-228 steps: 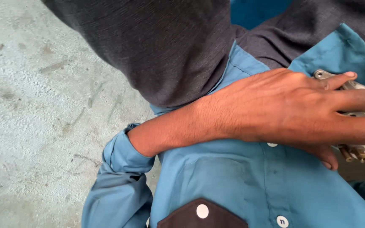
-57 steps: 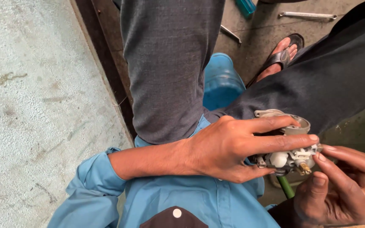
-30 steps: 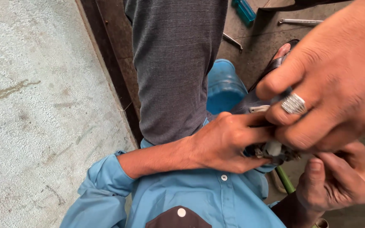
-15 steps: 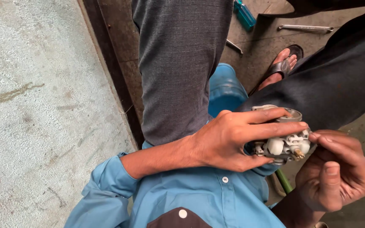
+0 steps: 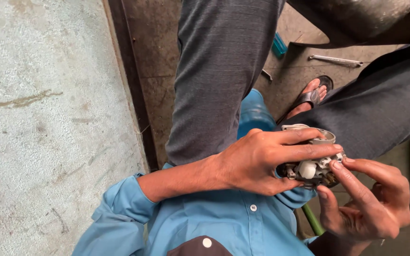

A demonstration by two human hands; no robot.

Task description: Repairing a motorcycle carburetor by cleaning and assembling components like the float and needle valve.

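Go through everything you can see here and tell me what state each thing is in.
Left hand: gripping the small grey metal engine part with a white piece.
Right hand: fingertips touching that part.
Metal spanner: lying flat on the floor.
Dark sandal: worn on a foot.

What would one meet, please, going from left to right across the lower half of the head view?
Concrete slab → rolled blue sleeve → left hand → small metal engine part → right hand.

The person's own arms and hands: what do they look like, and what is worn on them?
The left hand is bare, without glove or ring; its blue shirt sleeve is rolled up near the elbow. The right hand is also bare, and its sleeve is not visible.
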